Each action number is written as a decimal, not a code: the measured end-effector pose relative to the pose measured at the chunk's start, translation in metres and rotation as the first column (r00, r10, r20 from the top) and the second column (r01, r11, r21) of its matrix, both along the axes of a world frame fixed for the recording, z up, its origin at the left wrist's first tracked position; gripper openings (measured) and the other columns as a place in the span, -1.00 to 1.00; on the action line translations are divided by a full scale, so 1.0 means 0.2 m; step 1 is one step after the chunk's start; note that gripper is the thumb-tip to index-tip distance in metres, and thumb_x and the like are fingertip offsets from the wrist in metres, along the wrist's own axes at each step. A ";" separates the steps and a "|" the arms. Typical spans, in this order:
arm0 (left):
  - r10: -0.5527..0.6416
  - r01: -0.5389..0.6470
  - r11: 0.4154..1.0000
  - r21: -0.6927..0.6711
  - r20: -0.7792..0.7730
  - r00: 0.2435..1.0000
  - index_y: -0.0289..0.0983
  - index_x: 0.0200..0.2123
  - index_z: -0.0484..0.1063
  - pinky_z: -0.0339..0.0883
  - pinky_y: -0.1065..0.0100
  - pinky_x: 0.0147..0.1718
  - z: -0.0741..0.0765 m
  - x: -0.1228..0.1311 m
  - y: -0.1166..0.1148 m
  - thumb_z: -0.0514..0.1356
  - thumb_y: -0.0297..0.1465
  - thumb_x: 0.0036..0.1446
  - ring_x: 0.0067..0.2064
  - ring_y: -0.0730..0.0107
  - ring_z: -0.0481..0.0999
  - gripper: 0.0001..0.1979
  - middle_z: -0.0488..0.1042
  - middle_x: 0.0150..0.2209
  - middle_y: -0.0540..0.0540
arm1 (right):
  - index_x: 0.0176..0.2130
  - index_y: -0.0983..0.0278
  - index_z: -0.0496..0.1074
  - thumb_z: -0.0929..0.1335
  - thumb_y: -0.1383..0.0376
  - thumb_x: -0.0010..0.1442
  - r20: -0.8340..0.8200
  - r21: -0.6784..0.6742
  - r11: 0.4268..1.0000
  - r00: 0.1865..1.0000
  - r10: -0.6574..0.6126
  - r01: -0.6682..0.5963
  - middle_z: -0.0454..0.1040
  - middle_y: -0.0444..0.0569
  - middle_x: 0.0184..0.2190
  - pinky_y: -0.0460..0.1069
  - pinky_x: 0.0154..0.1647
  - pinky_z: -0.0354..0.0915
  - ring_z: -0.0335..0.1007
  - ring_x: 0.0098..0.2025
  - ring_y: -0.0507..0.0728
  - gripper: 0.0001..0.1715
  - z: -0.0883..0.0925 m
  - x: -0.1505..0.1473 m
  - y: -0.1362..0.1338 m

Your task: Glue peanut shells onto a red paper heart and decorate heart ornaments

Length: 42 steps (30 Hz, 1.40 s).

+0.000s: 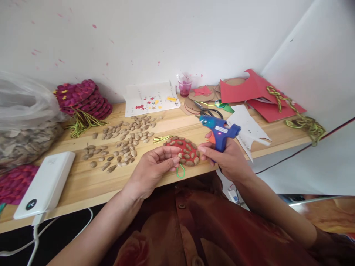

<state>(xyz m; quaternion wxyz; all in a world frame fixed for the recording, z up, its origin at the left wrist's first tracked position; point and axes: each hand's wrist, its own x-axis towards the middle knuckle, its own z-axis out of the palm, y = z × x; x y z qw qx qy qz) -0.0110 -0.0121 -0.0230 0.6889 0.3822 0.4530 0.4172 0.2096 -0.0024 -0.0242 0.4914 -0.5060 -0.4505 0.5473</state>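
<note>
My left hand (155, 164) pinches a peanut (180, 156) between thumb and fingertips, over the near left edge of a red disc (181, 149) with peanuts set across it. A green cord loop (181, 171) sticks out from the disc's near side, and yellow-green tassel strands (161, 139) lie at its far left. In my right hand (226, 157) is a blue hot glue gun (220, 131), its nozzle pointing up and left and a small red light lit. The right hand is just right of the disc. Loose peanuts (126, 149) lie spread to the left.
A white power bank (46, 184) with a cable and a plastic bag of peanuts (24, 140) stand left. Purple tasselled discs (83, 98) are stacked behind. Scissors (208, 111), a cup (185, 87), paper with stars (151, 99) and red card (235, 90) lie at the back.
</note>
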 end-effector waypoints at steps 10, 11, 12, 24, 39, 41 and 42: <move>-0.088 0.131 0.970 0.203 -0.208 0.974 -0.32 -0.12 0.56 0.47 0.35 -0.18 -0.01 0.08 -0.02 0.41 -0.33 0.09 -0.22 0.37 0.57 -0.70 0.62 -0.21 -0.13 | -0.18 0.19 0.40 0.54 0.24 0.06 0.063 -0.003 0.989 0.987 0.145 -0.145 0.53 -0.20 -0.41 -0.02 -0.38 0.33 0.44 -0.41 0.05 -0.64 0.03 -0.07 -0.07; -0.081 0.130 0.968 0.215 -0.222 0.972 -0.32 -0.12 0.55 0.47 0.35 -0.20 0.00 0.09 -0.02 0.40 -0.33 0.09 -0.23 0.37 0.57 -0.70 0.62 -0.22 -0.13 | -0.20 0.19 0.40 0.54 0.25 0.07 0.086 0.020 0.991 0.987 0.132 -0.134 0.53 -0.20 -0.42 -0.01 -0.34 0.35 0.45 -0.39 0.06 -0.66 0.02 -0.07 -0.07; -0.072 0.127 0.966 0.227 -0.237 0.969 -0.32 -0.13 0.55 0.47 0.35 -0.21 0.00 0.10 -0.02 0.40 -0.32 0.09 -0.24 0.37 0.56 -0.70 0.62 -0.22 -0.13 | -0.22 0.19 0.41 0.53 0.25 0.07 0.109 0.050 0.991 0.987 0.115 -0.121 0.53 -0.20 -0.42 0.00 -0.31 0.37 0.45 -0.38 0.07 -0.69 0.01 -0.07 -0.07; 0.092 0.105 0.914 0.393 -0.450 0.888 -0.25 -0.10 0.59 0.44 0.35 -0.34 -0.02 0.13 -0.03 0.29 -0.38 0.16 -0.35 0.35 0.56 -0.78 0.61 -0.33 -0.08 | -0.26 0.19 0.42 0.48 0.26 0.12 0.094 0.057 0.981 0.979 0.179 -0.185 0.48 -0.20 -0.47 0.00 -0.36 0.35 0.39 -0.46 0.05 -0.80 0.03 -0.08 -0.11; 0.089 0.088 0.954 0.286 -0.550 0.830 -0.30 -0.26 0.60 0.42 0.43 -0.46 0.03 -0.18 0.12 0.36 -0.30 0.08 -0.48 0.47 0.52 -0.80 0.60 -0.40 -0.02 | -0.17 0.21 0.43 0.60 0.17 0.01 0.033 0.041 0.975 0.975 -0.221 0.220 0.60 -0.08 -0.34 -0.13 -0.69 0.20 0.51 -0.49 0.07 -0.54 -0.06 0.14 0.05; 0.059 0.129 0.955 0.268 -0.597 0.800 -0.30 -0.27 0.62 0.43 0.41 -0.41 0.04 -0.20 0.15 0.36 -0.31 0.07 -0.44 0.44 0.54 -0.81 0.62 -0.42 -0.04 | -0.16 0.20 0.43 0.58 0.18 0.05 0.031 0.038 0.980 0.980 -0.194 0.193 0.59 -0.10 -0.37 -0.13 -0.68 0.20 0.50 -0.49 0.06 -0.58 -0.07 0.13 0.05; 0.036 0.149 0.955 0.255 -0.602 0.798 -0.30 -0.27 0.63 0.44 0.40 -0.38 0.04 -0.20 0.16 0.36 -0.32 0.06 -0.42 0.42 0.56 -0.81 0.63 -0.42 -0.05 | -0.15 0.19 0.44 0.58 0.19 0.07 0.024 0.043 0.983 0.983 -0.181 0.180 0.56 -0.12 -0.41 -0.13 -0.68 0.20 0.48 -0.50 0.05 -0.61 -0.08 0.13 0.04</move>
